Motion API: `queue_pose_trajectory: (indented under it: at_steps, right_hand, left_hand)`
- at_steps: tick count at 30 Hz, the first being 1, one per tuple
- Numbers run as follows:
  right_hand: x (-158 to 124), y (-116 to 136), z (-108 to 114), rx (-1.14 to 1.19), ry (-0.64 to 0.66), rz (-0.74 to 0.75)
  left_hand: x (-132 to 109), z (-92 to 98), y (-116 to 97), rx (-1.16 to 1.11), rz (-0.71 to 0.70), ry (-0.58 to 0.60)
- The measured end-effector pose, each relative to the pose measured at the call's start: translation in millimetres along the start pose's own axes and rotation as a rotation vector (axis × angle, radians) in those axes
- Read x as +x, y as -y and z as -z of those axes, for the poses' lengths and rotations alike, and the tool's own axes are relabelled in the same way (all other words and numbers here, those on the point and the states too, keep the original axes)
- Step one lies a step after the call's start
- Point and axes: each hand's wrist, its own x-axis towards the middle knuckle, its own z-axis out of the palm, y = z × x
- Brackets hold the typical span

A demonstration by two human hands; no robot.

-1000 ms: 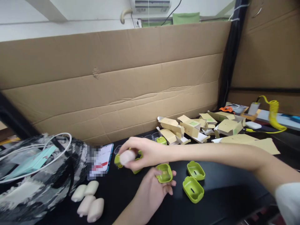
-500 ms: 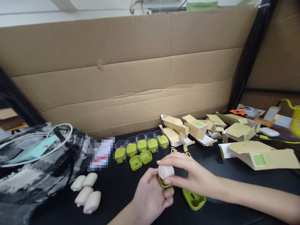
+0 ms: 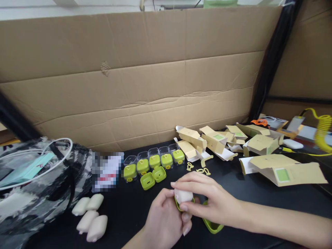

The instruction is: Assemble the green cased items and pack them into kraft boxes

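My left hand [image 3: 163, 218] is curled around a small green case shell [image 3: 178, 206], of which only a rim shows. My right hand [image 3: 207, 199] pinches a pale pink rounded piece [image 3: 183, 195] and presses it onto that green shell. Another green shell [image 3: 211, 225] lies on the black table just under my right palm, partly hidden. Two open green shells [image 3: 153, 177] lie a little farther back.
Several clear little boxes with green cases [image 3: 154, 160] stand in a row behind. Several pale pink pieces [image 3: 89, 216] lie at front left beside a patterned bag [image 3: 38, 186] with a white cable. Folded cardboard boxes [image 3: 259, 152] clutter the right. A cardboard wall [image 3: 145, 79] closes the back.
My right hand carried the pink piece from the far left back to my left hand and set it against the green shell. The view shifted down and left slightly.
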Motion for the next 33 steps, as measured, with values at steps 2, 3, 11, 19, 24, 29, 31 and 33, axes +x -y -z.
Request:
queue_pose_trajectory:
  at_steps: [2,3,11,19,24,29,31,33]
  right_hand:
    - [-1,0,1,-0.008,0.006,-0.010]
    - [-1,0,1,-0.007,0.008,-0.013]
    - [-1,0,-1,-0.091,-0.019,0.052]
    - [-3,-2,-2,-0.156,0.005,0.059]
    - [-3,4,-6,-0.228,0.014,0.002]
    - [2,9,-10,-0.239,0.041,-0.136]
    - [3,10,-10,-0.238,0.056,-0.167]
    - [4,10,-10,-0.260,0.067,-0.188]
  left_hand:
    - [0,1.0,1,-0.008,0.000,0.002]
    - [0,1.3,1,-0.011,-0.001,0.005]
    - [1,3.0,2,-0.023,0.002,0.038]
    - [-1,2.4,0,-0.080,-0.008,0.057]
    - [-2,1.7,1,-0.059,0.062,0.077]
    - [1,6.9,8,-0.025,0.104,0.070]
    - [2,8.3,9,-0.018,0.113,0.060]
    - [2,8.5,9,-0.012,0.121,0.043]
